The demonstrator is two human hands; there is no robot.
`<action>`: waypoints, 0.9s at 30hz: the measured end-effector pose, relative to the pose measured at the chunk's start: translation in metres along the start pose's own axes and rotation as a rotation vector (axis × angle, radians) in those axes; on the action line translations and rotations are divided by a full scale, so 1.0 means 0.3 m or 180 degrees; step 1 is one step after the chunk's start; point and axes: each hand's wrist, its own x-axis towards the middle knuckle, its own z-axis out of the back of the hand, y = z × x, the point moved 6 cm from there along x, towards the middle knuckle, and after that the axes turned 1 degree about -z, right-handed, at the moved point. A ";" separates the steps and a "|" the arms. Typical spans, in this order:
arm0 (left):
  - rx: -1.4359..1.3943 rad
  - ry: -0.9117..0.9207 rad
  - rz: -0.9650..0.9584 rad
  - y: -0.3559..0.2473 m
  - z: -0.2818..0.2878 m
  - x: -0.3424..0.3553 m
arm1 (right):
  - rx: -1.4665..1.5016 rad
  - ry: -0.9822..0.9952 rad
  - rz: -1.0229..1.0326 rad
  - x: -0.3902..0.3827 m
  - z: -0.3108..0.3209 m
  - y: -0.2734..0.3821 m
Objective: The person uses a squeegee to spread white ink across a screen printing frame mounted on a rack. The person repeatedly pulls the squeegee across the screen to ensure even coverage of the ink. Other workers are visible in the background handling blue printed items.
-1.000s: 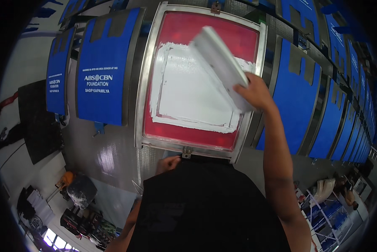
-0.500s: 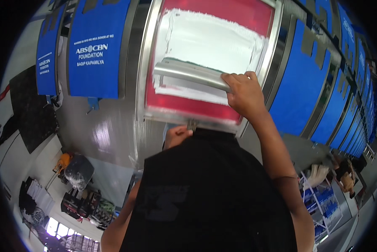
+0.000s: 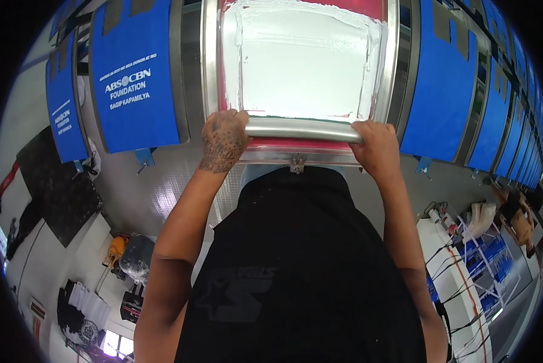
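Note:
My left hand (image 3: 224, 142) and my right hand (image 3: 377, 148) are closed around opposite ends of a squeegee (image 3: 299, 129) with a rounded silver metal handle. The squeegee lies level across the near part of a printing screen, whose metal frame (image 3: 392, 66) stretches away from me. White ink (image 3: 302, 72) covers most of the mesh beyond the squeegee, with thick ridges along its sides. Red mesh (image 3: 357, 7) shows at the far end, and a red strip shows below the handle. A small metal bracket (image 3: 297, 163) sits at the frame's near edge, close to my body. The squeegee's blade is mostly hidden.
Blue fabric panels (image 3: 135, 81) on flat boards line the left, and more blue panels (image 3: 444, 91) run in a row to the right. A black sheet (image 3: 56, 184) lies at the far left. Another person (image 3: 519, 221) is at the right edge.
My left hand has moved from the bracket at the frame's near edge onto the squeegee's left end. The squeegee, slanted before in my right hand alone, now lies level and nearer to me.

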 end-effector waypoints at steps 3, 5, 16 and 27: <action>-0.0253 0.0016 0.0093 -0.015 -0.042 -0.041 | 0.0189 -0.0514 -0.0163 -0.059 -0.075 -0.032; -0.0337 -0.0032 0.0101 -0.024 -0.046 -0.067 | 0.0070 -0.0758 -0.0380 -0.093 -0.106 -0.018; 0.0345 -0.1087 -0.0131 0.125 -0.034 0.395 | -0.0337 -0.1284 -0.0430 0.326 0.009 -0.166; 0.0315 -0.0220 -0.0269 0.025 -0.051 0.035 | -0.0120 -0.0960 -0.0304 -0.016 -0.028 -0.034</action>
